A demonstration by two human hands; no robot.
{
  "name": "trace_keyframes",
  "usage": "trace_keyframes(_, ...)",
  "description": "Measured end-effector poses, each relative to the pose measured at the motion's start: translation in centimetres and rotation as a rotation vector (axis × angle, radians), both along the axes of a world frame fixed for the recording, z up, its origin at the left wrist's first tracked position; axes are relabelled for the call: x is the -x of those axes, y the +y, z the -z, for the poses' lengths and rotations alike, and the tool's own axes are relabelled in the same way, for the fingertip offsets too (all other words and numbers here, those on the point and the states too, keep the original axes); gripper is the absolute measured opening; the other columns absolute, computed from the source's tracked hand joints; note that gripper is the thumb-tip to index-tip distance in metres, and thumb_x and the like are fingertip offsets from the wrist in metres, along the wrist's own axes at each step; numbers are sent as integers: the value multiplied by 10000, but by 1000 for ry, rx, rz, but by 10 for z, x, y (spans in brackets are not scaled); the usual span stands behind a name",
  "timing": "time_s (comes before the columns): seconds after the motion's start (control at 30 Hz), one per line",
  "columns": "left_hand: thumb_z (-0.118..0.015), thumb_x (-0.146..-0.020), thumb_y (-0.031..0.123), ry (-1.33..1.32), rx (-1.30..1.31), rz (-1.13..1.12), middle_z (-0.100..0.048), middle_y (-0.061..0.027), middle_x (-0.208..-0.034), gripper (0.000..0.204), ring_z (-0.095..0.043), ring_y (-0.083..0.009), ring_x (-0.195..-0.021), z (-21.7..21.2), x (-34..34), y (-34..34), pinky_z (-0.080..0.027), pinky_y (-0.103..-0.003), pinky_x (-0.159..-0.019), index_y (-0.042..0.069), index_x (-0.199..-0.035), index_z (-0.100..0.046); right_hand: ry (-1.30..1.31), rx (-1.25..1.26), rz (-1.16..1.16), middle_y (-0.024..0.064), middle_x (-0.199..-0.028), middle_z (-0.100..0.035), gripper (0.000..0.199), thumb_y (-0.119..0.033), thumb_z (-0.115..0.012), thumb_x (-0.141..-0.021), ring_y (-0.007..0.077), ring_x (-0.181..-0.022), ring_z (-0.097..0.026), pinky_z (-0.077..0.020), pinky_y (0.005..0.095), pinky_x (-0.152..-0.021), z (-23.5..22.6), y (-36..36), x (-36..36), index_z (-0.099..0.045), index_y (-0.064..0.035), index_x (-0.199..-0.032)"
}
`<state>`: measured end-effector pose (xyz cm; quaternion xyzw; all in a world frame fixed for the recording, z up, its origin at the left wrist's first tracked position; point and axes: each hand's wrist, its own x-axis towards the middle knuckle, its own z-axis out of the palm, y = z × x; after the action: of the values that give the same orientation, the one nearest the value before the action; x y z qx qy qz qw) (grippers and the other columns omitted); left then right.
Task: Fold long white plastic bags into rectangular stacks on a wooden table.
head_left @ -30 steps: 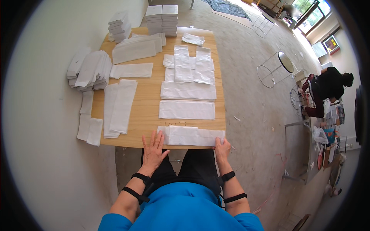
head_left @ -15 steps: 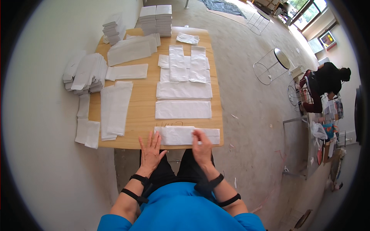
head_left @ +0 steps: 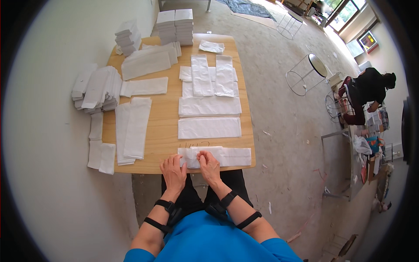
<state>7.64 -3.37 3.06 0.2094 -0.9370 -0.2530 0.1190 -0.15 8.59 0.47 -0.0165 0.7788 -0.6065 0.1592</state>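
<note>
At the near edge of the table, a long white folded strip of thin, paper- or cloth-like material [head_left: 235,156] lies crosswise, with a shorter white layer over its left part. The strip's left end is touched by my left hand [head_left: 173,172], whose fingers are slightly bent, with the thumb apart. My right hand [head_left: 210,168] pinches the upper layer near that end, thumb and forefinger together. Beyond my hands lie more folded white strips [head_left: 209,128], laid crosswise in a row. Two shorter white pieces [head_left: 224,76] rest lengthwise over the farther ones.
Long white strips [head_left: 137,126], fanned piles [head_left: 98,87] and tall stacks [head_left: 175,28] fill the table's left and far sides. A white wall [head_left: 52,144] runs along the left. Round stools [head_left: 316,65] stand right; a person in black [head_left: 370,89] sits by a cluttered side table [head_left: 358,166].
My right hand has moved left along the strip, bringing the upper layer's edge with it. My left hand has shifted slightly right onto the strip's end, its fingers drawing closer together.
</note>
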Motion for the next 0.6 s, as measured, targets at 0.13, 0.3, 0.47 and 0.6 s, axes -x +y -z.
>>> trace_keyframes(0.13,-680,-801,207,-10,73,-13,-558,-64,-970,186,-503,-266,-946,12,12,-4,-344,-398,-822,104,-928,-592,2,-40,-8,122,-923,-694,210,-102,-503,-925,188,-852,-675,-519,291,-783,-1,0,1,-602,29,-1056)
trace_keyframes(0.3,-666,-816,192,-19,56,18,-557,-58,-885,137,-516,-256,-932,25,16,-9,-345,-404,-826,111,-864,-567,-13,-66,-17,110,-943,-693,213,-94,-501,-933,158,-880,-674,-521,272,-799,-2,-1,2,-596,44,-1065)
trace_keyframes(0.47,-646,-836,182,119,-368,-148,-552,-65,-864,127,-526,-262,-895,35,9,-24,-357,-397,-804,97,-838,-552,-18,-90,-31,113,-940,-692,222,-99,-492,-932,163,-877,-676,-521,276,-796,-4,-1,4,-593,49,-1064)
trace_keyframes(0.6,-649,-827,174,169,-392,-123,-555,-67,-863,123,-533,-262,-879,25,9,-28,-370,-391,-775,97,-874,-566,-22,-91,-33,113,-936,-692,224,-99,-490,-930,165,-876,-677,-521,277,-793,-4,-1,4,-593,47,-1065)
